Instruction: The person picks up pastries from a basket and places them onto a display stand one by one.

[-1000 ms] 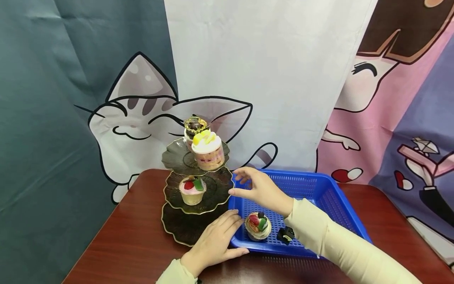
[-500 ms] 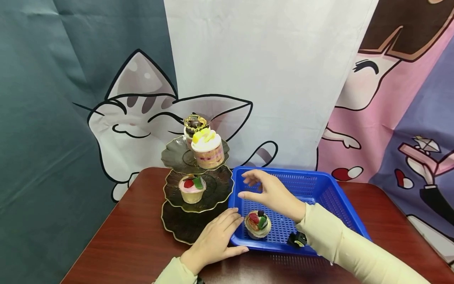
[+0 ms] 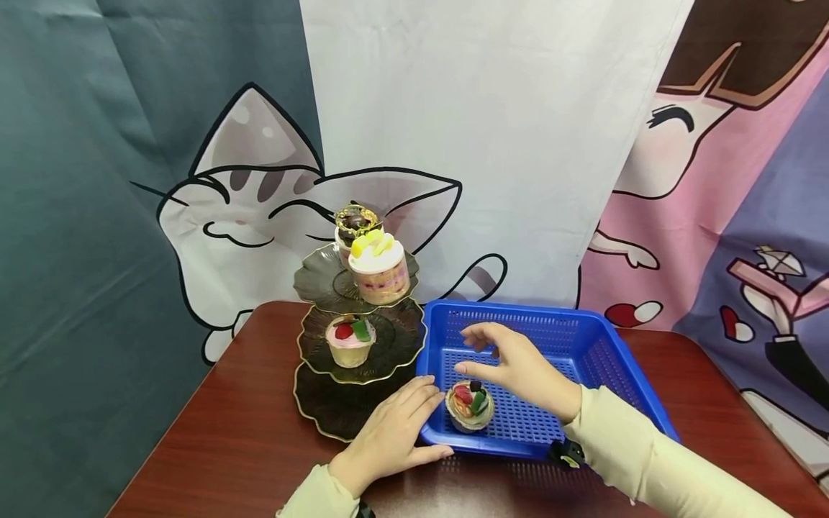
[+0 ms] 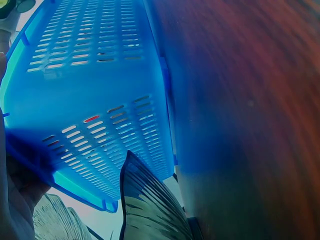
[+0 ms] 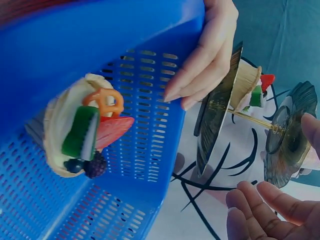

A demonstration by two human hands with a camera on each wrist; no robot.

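Note:
My left hand (image 3: 391, 424) rests on the near-left rim of a blue plastic basket (image 3: 518, 311), fingers straight. My right hand (image 3: 518, 363) hovers over the basket, its fingers loosely bent around nothing. A fruit-topped cupcake (image 3: 470, 407) sits in the basket's near-left corner. In the right wrist view, this cupcake (image 5: 85, 127) shows a green piece, a red piece, an orange pretzel shape and dark berries. Left of the basket stands a three-tier dark stand (image 3: 317, 280) with gold edges. Its middle tier bears a pink-topped cupcake (image 3: 350, 344).
On the stand's top tier are a layered cake (image 3: 381, 277) with yellow fruit and a chocolate-topped cake (image 3: 355, 221) behind it. The red-brown wooden table (image 3: 214, 424) carries everything. A cartoon-printed curtain (image 3: 505, 144) hangs close behind the table.
My right hand has drawn away from the stand, moving right and slightly down over the basket. The left hand stays on the rim. The cakes have not moved.

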